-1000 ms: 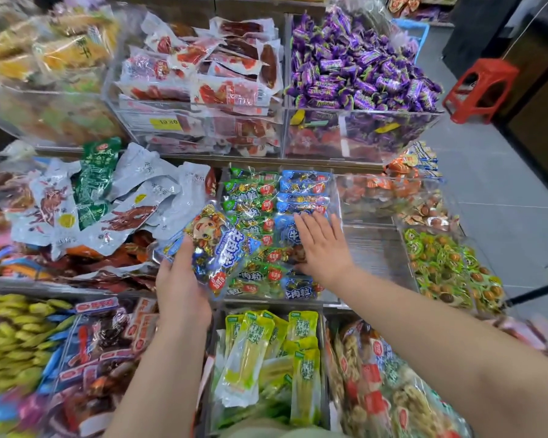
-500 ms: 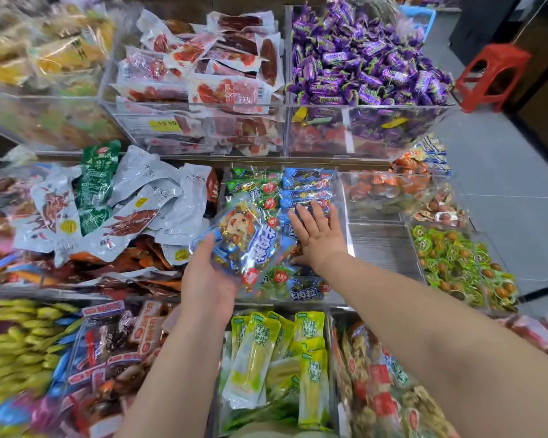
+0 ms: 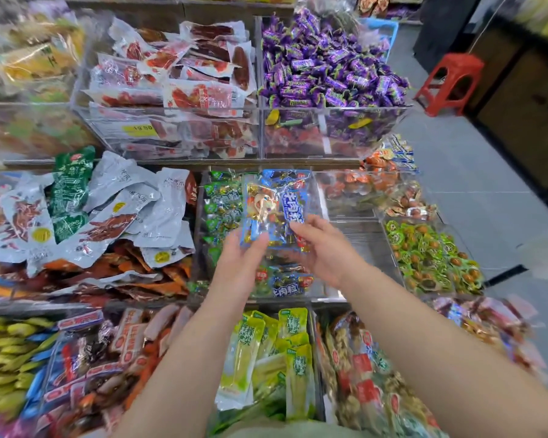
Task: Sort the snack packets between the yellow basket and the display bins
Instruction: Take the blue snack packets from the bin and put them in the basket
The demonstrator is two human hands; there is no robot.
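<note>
A blue snack packet (image 3: 274,210) with a cartoon figure and white lettering hangs upright over the middle clear bin (image 3: 200,248), which holds green and blue packets. My left hand (image 3: 239,262) grips the packet's lower left corner. My right hand (image 3: 321,248) pinches its lower right edge with thumb and fingers. No yellow basket is in view.
Clear bins surround the middle one: silver and green pouches (image 3: 108,210) at left, red meat packets (image 3: 178,83) and purple candies (image 3: 323,67) behind, green round snacks (image 3: 431,251) at right, yellow-green packets (image 3: 276,352) in front. A red stool (image 3: 450,80) stands on the floor at right.
My left hand has carried the blue packet rightward and up over the middle bin. My right hand has lifted off the packets in the bin and taken hold of the packet's right edge.
</note>
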